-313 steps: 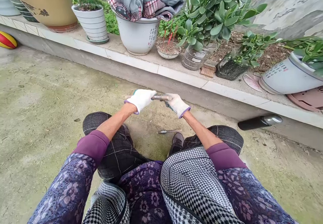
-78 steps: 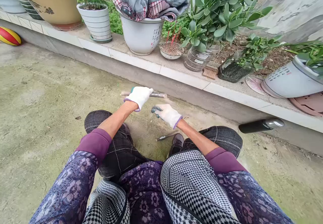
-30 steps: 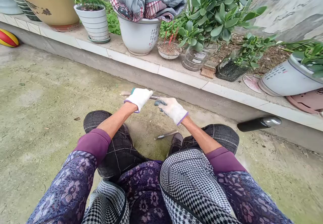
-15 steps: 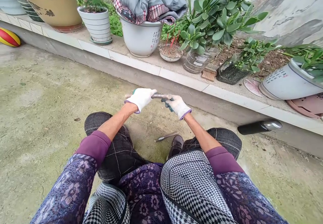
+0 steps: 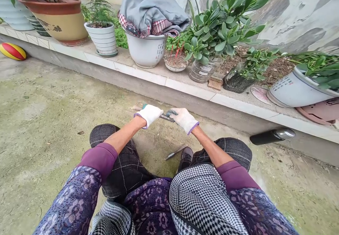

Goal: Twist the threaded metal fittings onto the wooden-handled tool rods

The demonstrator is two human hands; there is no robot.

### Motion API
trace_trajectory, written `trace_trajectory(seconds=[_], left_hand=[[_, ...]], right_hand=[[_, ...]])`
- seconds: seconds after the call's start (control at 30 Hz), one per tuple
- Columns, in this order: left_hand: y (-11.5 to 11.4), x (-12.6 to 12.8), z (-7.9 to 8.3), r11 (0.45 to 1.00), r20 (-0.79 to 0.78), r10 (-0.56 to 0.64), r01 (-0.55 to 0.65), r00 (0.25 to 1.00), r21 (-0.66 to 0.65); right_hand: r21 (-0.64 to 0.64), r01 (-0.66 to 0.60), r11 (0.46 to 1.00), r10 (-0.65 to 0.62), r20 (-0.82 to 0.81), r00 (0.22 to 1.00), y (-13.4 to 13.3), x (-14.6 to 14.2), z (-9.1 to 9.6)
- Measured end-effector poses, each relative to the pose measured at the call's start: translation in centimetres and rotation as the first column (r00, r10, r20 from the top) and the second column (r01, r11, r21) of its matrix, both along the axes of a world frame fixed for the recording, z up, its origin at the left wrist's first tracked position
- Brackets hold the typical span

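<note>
Both my hands wear white work gloves with purple cuffs. My left hand (image 5: pixel 149 115) is closed around a stick-like tool (image 5: pixel 168 118). A pale, wood-coloured end of it juts out to the left, and a dark grey, shiny length shows between my hands. My right hand (image 5: pixel 183 119) has its fingers curled over the right end of the tool, so that end is hidden. On the ground below lies a second thin tool (image 5: pixel 176 152), with a light brown handle and a metallic tip, beside my right shoe (image 5: pixel 186 158).
A low tiled ledge (image 5: pixel 190 88) crosses in front, bearing several potted plants, a grey cloth (image 5: pixel 155 7) over a white pot (image 5: pixel 145 49), and a small brush (image 5: pixel 215 83). A black flask (image 5: pixel 270 136) lies by the ledge at right. A red-yellow ball (image 5: pixel 13 51) rests far left.
The tool has tipped, its right end now lower, and my right hand has come down and slightly left. My left hand has lowered a little. The view has tilted slightly upward.
</note>
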State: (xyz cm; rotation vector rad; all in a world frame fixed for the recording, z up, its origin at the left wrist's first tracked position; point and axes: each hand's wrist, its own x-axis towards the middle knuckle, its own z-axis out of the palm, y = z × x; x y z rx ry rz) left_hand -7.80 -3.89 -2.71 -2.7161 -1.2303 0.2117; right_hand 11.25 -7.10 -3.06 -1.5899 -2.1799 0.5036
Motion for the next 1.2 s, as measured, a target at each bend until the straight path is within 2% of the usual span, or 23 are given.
trace_trajectory(seconds=[0.1,0.23,0.3,0.5,0.6,0.7,0.83,0.97,1.1,1.2], left_hand=[[-0.2,0.2,0.3,0.999,0.039,0.032,-0.03,0.999,-0.04],[-0.3,0.2,0.7,0.998,0.06,0.041,-0.038,0.997,-0.053],[-0.3,0.2,0.9,0.997,0.06,0.037,-0.033,0.998,-0.066],[-0.2,0.1,0.9,0.995,0.113,0.059,-0.049,0.992,-0.09],[0.0,0.2,0.4,0.991,0.133,0.082,-0.067,0.988,-0.116],[0.1,0.4,0.4,0.986,0.214,0.109,-0.079,0.971,-0.144],[0.1,1.0,1.3,0.97,0.326,0.206,-0.149,0.923,-0.19],[0.6,1.9,1.2,0.949,0.278,0.295,-0.246,0.914,-0.199],[1.1,2.6,0.1,0.965,0.233,0.25,-0.222,0.94,-0.142],[0.9,3.1,-0.4,0.969,0.237,0.24,-0.217,0.942,-0.118]], right_hand=[[0.017,0.049,0.999,-0.047,-0.104,0.994,0.9,1.1,0.2],[-0.129,0.13,0.983,-0.156,-0.227,0.961,1.3,1.5,-0.6],[-0.2,0.13,0.971,-0.187,-0.299,0.936,1.4,1.5,-1.2],[-0.301,0.094,0.949,-0.248,-0.528,0.813,1.8,1.4,-1.9],[-0.325,0.094,0.941,-0.277,-0.582,0.764,1.8,1.3,-1.7],[-0.346,0.069,0.936,-0.286,-0.63,0.722,1.4,1.0,-1.5],[-0.371,0.076,0.925,-0.303,-0.607,0.735,0.7,0.5,-1.6],[-0.397,0.016,0.918,-0.285,-0.628,0.724,-0.1,0.0,-2.0],[-0.436,-0.014,0.9,-0.319,-0.679,0.661,-0.1,-0.1,-2.2],[-0.419,-0.022,0.908,-0.327,-0.739,0.589,0.0,0.1,-2.3]])
